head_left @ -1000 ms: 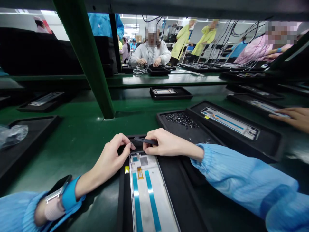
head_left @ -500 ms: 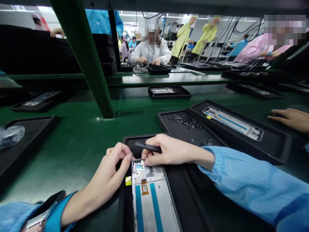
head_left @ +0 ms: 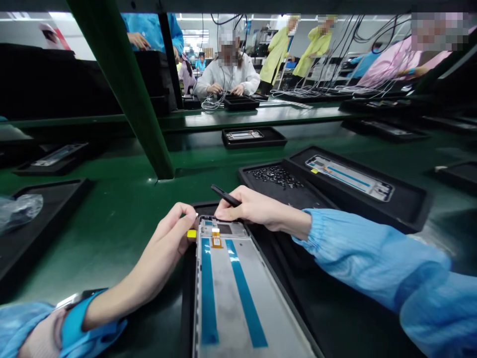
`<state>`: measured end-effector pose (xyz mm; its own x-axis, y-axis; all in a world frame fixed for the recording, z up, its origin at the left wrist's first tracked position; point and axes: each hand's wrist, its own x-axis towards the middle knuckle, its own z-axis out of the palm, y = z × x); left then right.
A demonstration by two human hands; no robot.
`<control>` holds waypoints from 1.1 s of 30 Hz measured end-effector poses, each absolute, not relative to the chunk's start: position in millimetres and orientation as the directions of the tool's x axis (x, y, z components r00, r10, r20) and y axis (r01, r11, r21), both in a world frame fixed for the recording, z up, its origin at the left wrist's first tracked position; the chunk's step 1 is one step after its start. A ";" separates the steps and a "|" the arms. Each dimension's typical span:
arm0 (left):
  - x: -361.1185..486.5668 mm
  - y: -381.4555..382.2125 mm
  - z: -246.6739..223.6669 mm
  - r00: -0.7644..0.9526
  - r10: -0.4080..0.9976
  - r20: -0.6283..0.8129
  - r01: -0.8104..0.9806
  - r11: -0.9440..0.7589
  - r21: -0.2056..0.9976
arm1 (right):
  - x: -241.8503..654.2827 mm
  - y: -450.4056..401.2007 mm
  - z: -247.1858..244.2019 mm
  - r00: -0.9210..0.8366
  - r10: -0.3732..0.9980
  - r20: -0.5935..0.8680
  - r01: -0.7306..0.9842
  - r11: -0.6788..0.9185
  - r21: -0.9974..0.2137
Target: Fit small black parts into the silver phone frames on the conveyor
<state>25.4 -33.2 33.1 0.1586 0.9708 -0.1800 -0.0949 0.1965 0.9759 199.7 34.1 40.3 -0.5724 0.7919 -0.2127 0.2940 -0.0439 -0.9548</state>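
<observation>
A silver phone frame (head_left: pixel 233 288) with two blue strips and a small orange flex cable (head_left: pixel 216 240) lies lengthwise before me, over a black tray (head_left: pixel 187 298). My left hand (head_left: pixel 169 243) is at its far left corner, thumb and index finger pinched together. A tiny pale speck shows at those fingertips, too small to name. Beside the left fingers a yellow tab (head_left: pixel 191 233) sticks out from the frame's edge. My right hand (head_left: pixel 251 206) is closed around a slim black tool (head_left: pixel 225 195), its fingertips at the frame's far end. The tool's working end is hidden.
Beyond my right hand stand a tray of small dark parts (head_left: pixel 278 176) and a tray holding another phone frame (head_left: pixel 350 176). A green post (head_left: pixel 126 94) rises at left. A tray (head_left: pixel 55 219) with a clear plastic bag (head_left: pixel 22 211) stands far left. A co-worker (head_left: pixel 229 74) sits opposite.
The phone frame and both my hands appear higher in view, and more of the frame shows. The black tool has tilted more steeply. Another person's hand at the right has left the view.
</observation>
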 end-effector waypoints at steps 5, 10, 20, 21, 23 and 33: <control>26.6 -36.6 33.5 0.148 0.965 -0.217 -0.102 0.234 0.967 | 200.4 29.6 44.8 -0.595 0.772 -0.224 0.310 -0.037 -0.950; 27.6 -41.2 37.0 0.153 0.947 -0.284 -0.089 0.299 0.950 | 200.3 25.3 44.9 -0.610 0.750 -0.255 0.330 -0.052 -0.943; 31.4 -43.5 39.2 0.102 0.933 -0.346 -0.055 0.353 0.934 | 201.6 23.7 45.1 -0.616 0.735 -0.284 0.432 0.014 -0.902; 31.8 -43.8 39.6 0.100 0.931 -0.350 -0.056 0.357 0.933 | 201.5 23.5 45.5 -0.614 0.735 -0.288 0.438 0.014 -0.899; 32.0 -44.7 40.2 0.101 0.928 -0.358 -0.065 0.365 0.929 | 201.1 23.1 46.4 -0.611 0.735 -0.294 0.445 0.012 -0.895; 31.7 -44.8 39.3 0.118 0.918 -0.379 -0.091 0.390 0.916 | 201.6 23.0 43.9 -0.613 0.716 -0.334 0.476 -0.002 -0.879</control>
<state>31.7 -44.8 39.3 0.1176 0.9177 -0.3794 -0.0910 0.3904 0.9161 201.6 23.0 43.9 -0.6135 0.7158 -0.3336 0.4764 -0.0015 -0.8792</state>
